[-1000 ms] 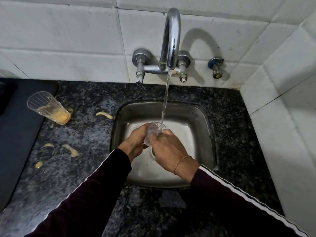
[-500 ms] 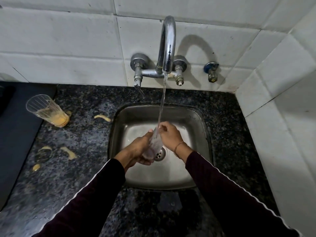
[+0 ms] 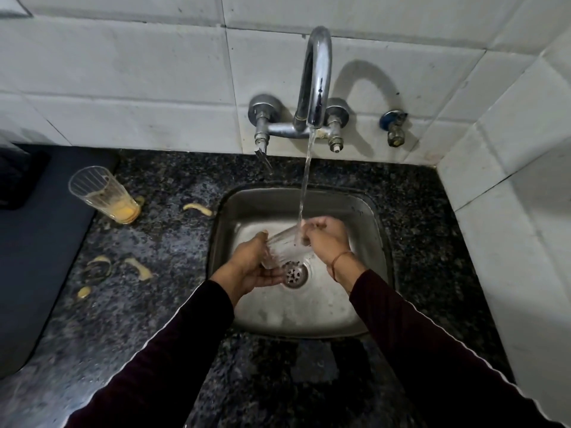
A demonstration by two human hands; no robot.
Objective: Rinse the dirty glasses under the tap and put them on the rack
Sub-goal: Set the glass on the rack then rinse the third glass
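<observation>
Glass [image 3: 282, 244] now tilted sideways under tap [image 3: 315, 84] stream, left hand [image 3: 250, 267] fingers gripping base, right hand [image 3: 327, 237] fingers pinching rim

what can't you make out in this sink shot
- Rack: none shows in the head view, so its place is unknown.
- Rinsed glass: blurred, partly covered by the left hand and right hand; whether clean cannot be told.
- Dark object: cut off by the left edge.
</observation>
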